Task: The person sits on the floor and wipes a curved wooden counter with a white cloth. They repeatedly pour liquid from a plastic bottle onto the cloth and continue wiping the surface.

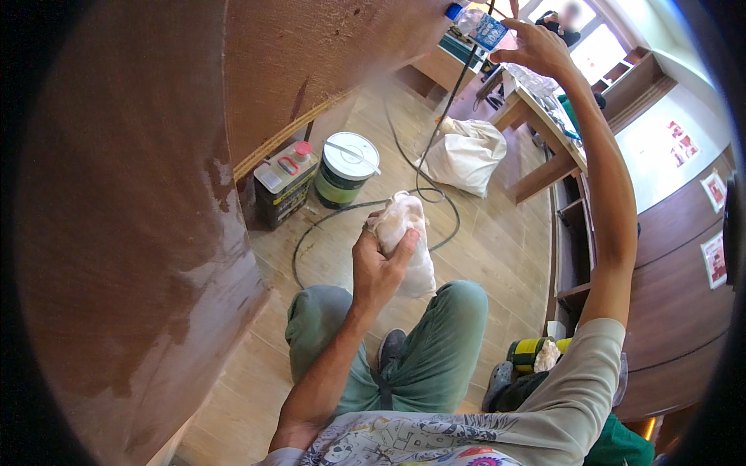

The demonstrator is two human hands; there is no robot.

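Note:
In front of my knees, my left hand (pixel 378 268) is closed around a bunched white cloth (pixel 412 252), thumb pressed on its side. My right arm is stretched up to the far right. Up there my right hand (pixel 536 50) grips a clear plastic bottle (pixel 482 28) with a blue cap and blue label, tipped so that the cap points left to the edge of a brown wooden panel (pixel 303 54). Shiny wet-looking patches show on the wooden side (pixel 148 256) at my left. The cloth is apart from the wood.
A rectangular can (pixel 285 186) with a red cap and a white-lidded bucket (pixel 342 175) stand below the panel. A black hose (pixel 298 252) loops over the floor near a white sack (pixel 468 155). A wooden table (pixel 536 116) stands beyond. Another person's shoe (pixel 499 380) is at right.

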